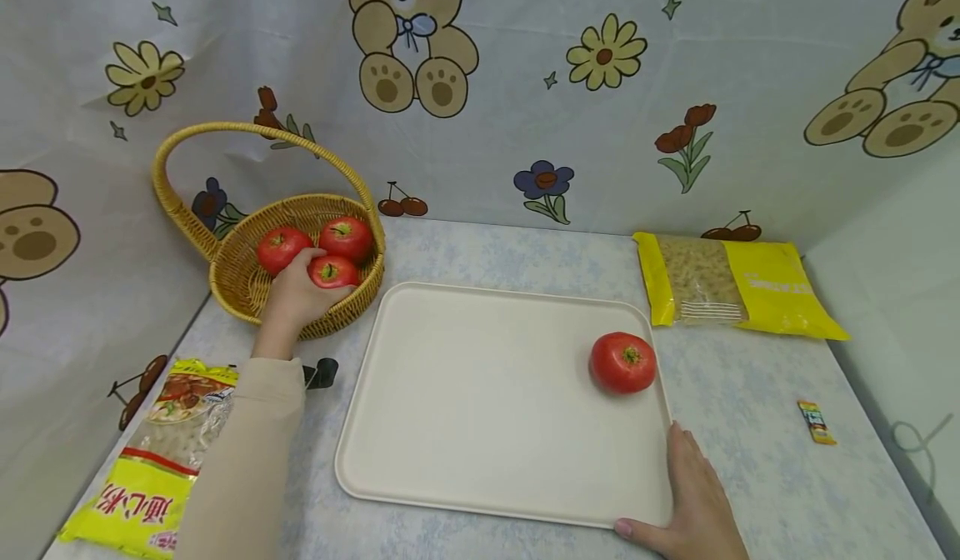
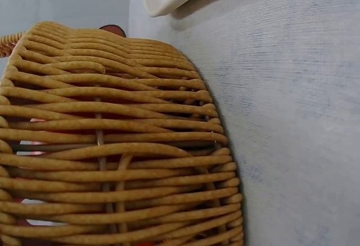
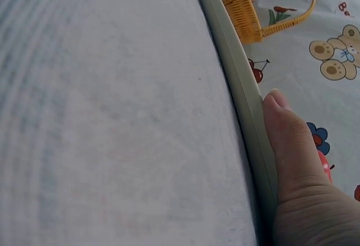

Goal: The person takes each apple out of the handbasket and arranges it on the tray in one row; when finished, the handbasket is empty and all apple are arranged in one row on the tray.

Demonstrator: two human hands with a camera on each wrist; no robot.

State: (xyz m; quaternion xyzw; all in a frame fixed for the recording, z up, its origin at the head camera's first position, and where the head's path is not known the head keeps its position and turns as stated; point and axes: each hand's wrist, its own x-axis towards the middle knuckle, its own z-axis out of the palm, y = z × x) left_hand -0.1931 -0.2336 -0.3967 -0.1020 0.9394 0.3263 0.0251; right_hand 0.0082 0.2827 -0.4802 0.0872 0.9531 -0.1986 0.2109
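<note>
My left hand point(image 1: 303, 289) reaches into a wicker basket point(image 1: 236, 272) with a tall handle and grips a red apple point(image 1: 334, 272), thumb and fingers around its sides. Two other apples lie beside it, one at the left point(image 1: 281, 249) and one behind point(image 1: 347, 238). In the left wrist view the basket's woven side point(image 2: 112, 122) hides the hand. At the near right corner of a white rectangular tray point(image 1: 487, 402), my right hand point(image 1: 693, 502) rests with fingers extended along its side and thumb point(image 3: 292, 144) against the near edge. A round red tomato-like fruit point(image 1: 622, 363) sits on the tray's right part.
A yellow pasta bag point(image 1: 780, 285) lies at the back right, with a small colourful packet point(image 1: 816, 422) nearer. Another yellow food bag point(image 1: 150, 477) lies front left, partly under the left sleeve point(image 1: 247, 460). Beside the sleeve is a black object point(image 1: 324, 373), partly hidden. A patterned cloth point(image 1: 495, 85) hangs behind.
</note>
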